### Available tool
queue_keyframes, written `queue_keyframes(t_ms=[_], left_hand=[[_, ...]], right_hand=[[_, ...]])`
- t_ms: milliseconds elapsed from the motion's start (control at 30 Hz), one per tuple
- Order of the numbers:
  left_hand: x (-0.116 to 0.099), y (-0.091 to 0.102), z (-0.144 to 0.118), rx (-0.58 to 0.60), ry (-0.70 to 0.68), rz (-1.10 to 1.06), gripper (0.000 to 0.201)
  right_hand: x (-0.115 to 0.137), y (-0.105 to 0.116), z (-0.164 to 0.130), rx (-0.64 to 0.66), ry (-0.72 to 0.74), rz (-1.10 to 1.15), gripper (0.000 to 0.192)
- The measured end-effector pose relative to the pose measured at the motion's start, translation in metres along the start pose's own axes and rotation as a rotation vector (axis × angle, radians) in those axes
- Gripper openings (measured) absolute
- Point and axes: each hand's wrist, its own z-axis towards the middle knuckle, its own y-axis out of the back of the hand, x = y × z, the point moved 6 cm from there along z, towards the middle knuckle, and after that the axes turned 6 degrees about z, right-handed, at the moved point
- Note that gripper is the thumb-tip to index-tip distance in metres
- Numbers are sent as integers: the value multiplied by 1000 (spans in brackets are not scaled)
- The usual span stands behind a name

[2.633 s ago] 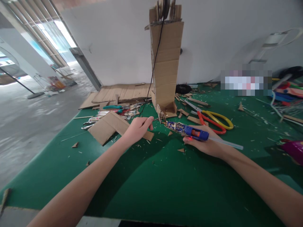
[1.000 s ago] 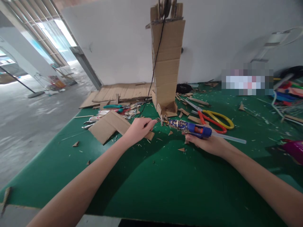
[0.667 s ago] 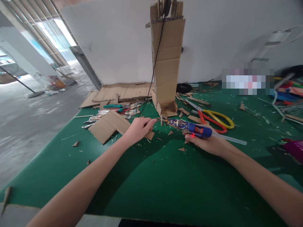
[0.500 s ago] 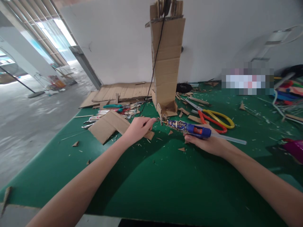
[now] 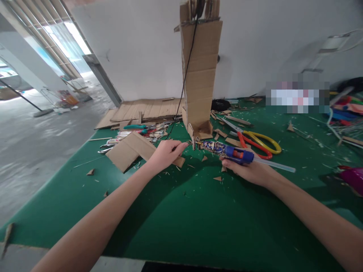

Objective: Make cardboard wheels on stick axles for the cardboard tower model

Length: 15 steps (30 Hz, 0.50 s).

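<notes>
My right hand (image 5: 249, 168) grips a blue hot glue gun (image 5: 239, 155), its nozzle pointing left and a clear glue stick (image 5: 275, 165) jutting from the back. The gun's front half is crusted with glue and scraps. In a pinch, my left hand (image 5: 166, 154) holds a small cardboard piece (image 5: 194, 142) right at the nozzle tip; whether the two touch, I cannot tell. Behind them stands a tall cardboard column (image 5: 200, 71) with a low box-like foot and a black cord hanging down its front.
Cut cardboard (image 5: 124, 151) lies beside my left hand, with teal-handled pliers (image 5: 134, 127) and other tools behind. Scissors (image 5: 265, 141) with red and yellow handles rest beyond my right hand. Scraps litter the green table (image 5: 176, 226). A magenta object (image 5: 353, 179) sits at the right edge.
Almost nothing differs. The glue gun and my right hand have shifted very slightly to the right; my left hand stays nearly in place.
</notes>
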Motion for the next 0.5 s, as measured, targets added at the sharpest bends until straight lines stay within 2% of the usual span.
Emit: queue_keyframes(t_ms=[133,300,500], left_hand=[[1,-1,0,-5,-1,0,44],[4,0,0,-18,35,-16,46],[4,0,0,-27,31,-16,46]], right_hand=[[1,2,0,-31,24,-20,26],[6,-1,0,46,31,-41,26],[9,1,-1,67,46,-35,26]])
